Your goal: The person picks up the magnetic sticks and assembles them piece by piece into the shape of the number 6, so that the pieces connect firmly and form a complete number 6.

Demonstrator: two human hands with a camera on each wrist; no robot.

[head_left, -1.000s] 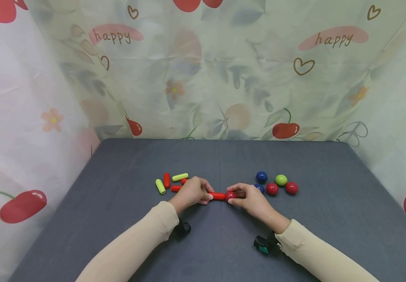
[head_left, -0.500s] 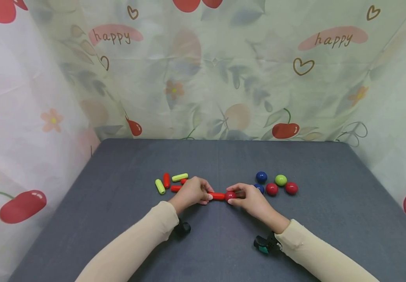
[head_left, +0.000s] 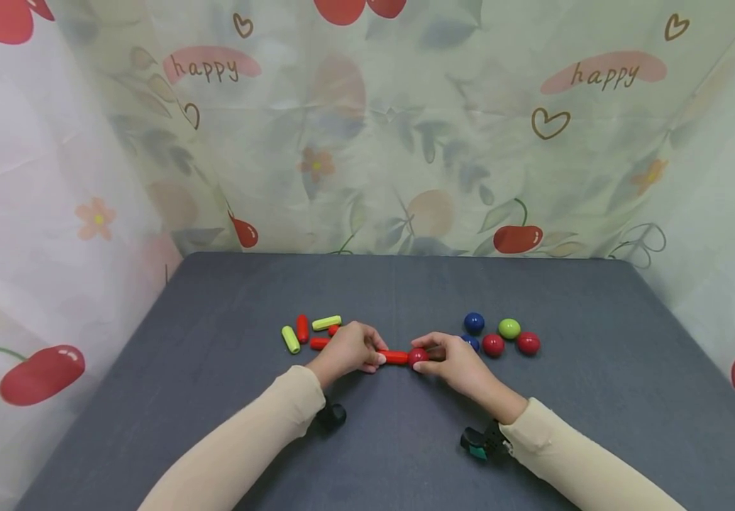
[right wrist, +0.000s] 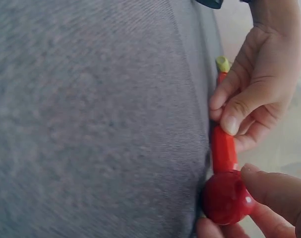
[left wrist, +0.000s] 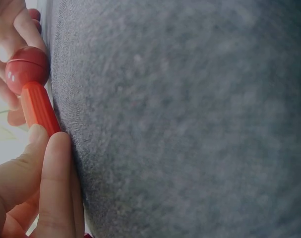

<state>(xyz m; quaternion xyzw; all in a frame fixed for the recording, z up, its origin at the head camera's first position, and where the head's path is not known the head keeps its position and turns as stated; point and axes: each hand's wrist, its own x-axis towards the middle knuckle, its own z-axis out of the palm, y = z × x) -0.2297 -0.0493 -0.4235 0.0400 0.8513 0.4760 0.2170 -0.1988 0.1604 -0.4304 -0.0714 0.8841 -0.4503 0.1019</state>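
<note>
Left hand (head_left: pixel 351 348) pinches red stick (head_left: pixel 396 358) | right hand (head_left: pixel 457 363) pinches red ball (head_left: pixel 417 357) touching its end | opposed grips, I judge, for alignment

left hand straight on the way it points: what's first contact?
Likely the red ball held in the right hand, at the far end of the red stick the left hand pinches; depth is hard to judge.

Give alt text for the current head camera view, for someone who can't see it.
A person's left grip holds a red stick, its end against a red ball pinched in the right grip, at a dark table. More red and yellow-green sticks lie left; blue, red and green balls lie right, before a patterned curtain.
</note>
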